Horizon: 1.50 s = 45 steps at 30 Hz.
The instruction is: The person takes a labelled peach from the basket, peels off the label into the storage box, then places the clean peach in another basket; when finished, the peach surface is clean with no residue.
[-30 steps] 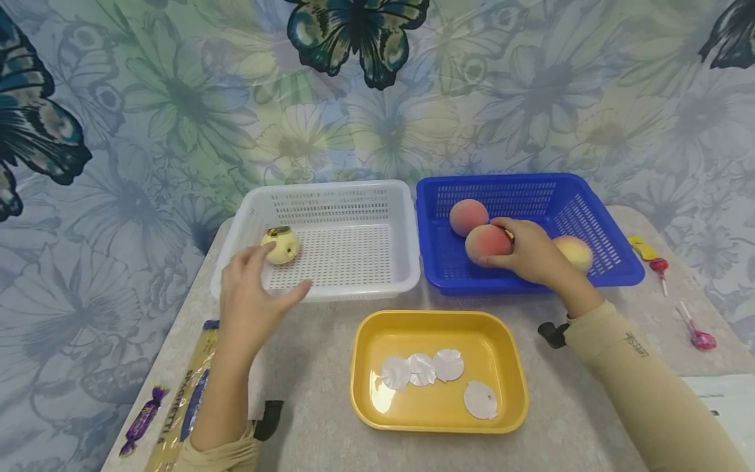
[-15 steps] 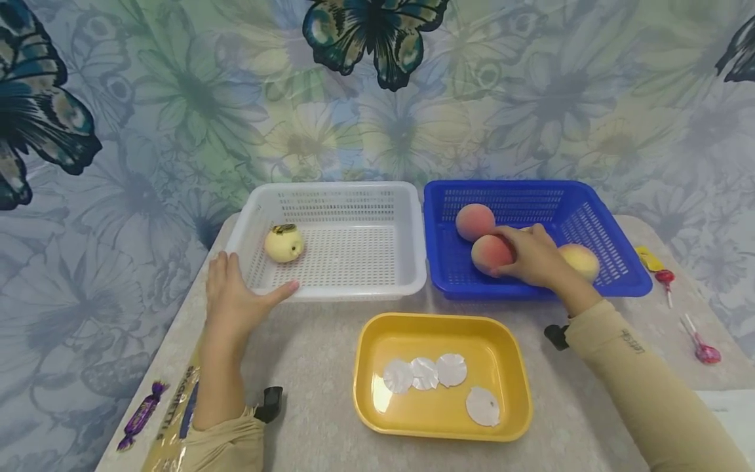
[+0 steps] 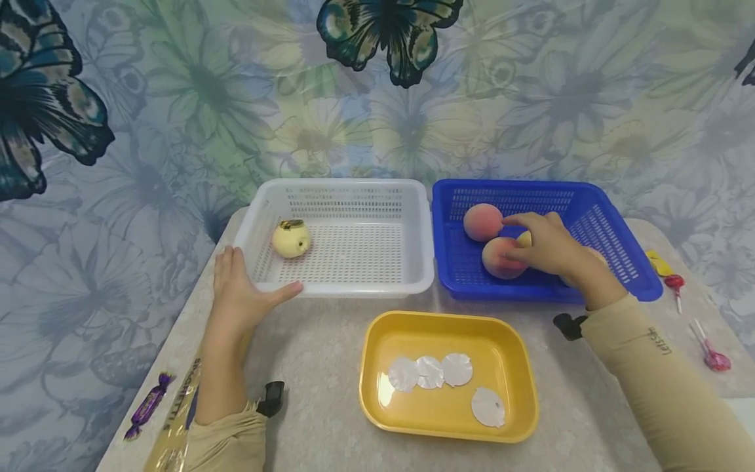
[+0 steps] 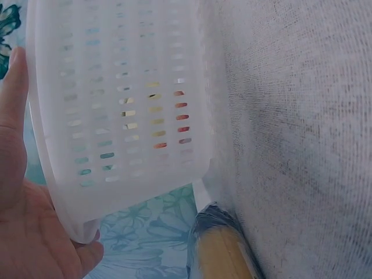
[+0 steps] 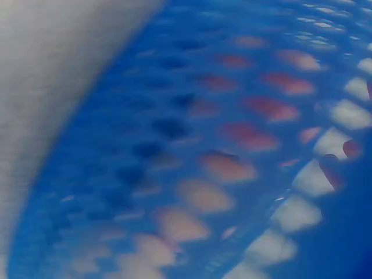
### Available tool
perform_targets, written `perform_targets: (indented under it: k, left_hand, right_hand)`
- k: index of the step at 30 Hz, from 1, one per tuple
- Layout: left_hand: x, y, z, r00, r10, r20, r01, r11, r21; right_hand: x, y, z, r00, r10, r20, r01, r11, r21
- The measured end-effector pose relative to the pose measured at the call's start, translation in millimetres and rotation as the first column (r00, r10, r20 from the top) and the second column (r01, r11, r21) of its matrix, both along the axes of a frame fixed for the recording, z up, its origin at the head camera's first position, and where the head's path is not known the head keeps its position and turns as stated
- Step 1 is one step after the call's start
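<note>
My left hand rests at the near left corner of a white plastic basket, fingers along its left rim and thumb by the front rim; the left wrist view shows this hand beside the basket wall. Inside lies a pale yellow apple-like fruit with a dark patch. Over a blue basket, my right hand has its index finger stretched toward the farther peach; its thumb touches the nearer peach. A yellow fruit shows partly below the hand.
A yellow tray with several round white paper pieces stands in front. A purple-wrapped candy and a gold spaghetti pack lie left. Lollipops lie right. A patterned wall closes the back.
My left hand has moved back from over the yellow fruit to the white basket's corner. My right hand has loosened its grip on the nearer peach and shifted slightly back.
</note>
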State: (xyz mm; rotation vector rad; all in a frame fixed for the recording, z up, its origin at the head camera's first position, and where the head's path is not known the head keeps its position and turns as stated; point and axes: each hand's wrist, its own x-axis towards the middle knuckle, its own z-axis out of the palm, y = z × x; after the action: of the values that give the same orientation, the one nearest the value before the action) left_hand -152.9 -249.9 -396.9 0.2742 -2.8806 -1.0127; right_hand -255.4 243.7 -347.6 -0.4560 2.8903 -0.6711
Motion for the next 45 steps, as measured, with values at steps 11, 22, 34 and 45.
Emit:
perform_targets:
  k: [11,22,34,45]
  left_hand:
    - [0.0,-4,3.2,1.000,0.007,-0.008,-0.008,1.000,-0.014]
    - [-1.4,-7,3.6,0.999,-0.037,-0.026,0.036,0.999,-0.017]
    - [-2.6,-5,2.9,0.999,-0.038,-0.034,0.038,0.999,-0.005]
    - [2.0,-8,1.4,0.999,-0.031,-0.042,0.030,0.999,-0.026]
  right_hand:
    - [-11.5,-95,41.3,0.994,0.090,-0.056,-0.100,0.970,-0.223]
    - [-33.4,-204,42.4,0.969,0.246,0.011,-0.226,0.906,-0.356]
    - [-56.7,-268,38.5,0.952,0.305,0.030,-0.290,0.929,-0.232]
    - [-74.3,-303,3.9,0.924,0.370,0.099,-0.361,0.928,-0.091]
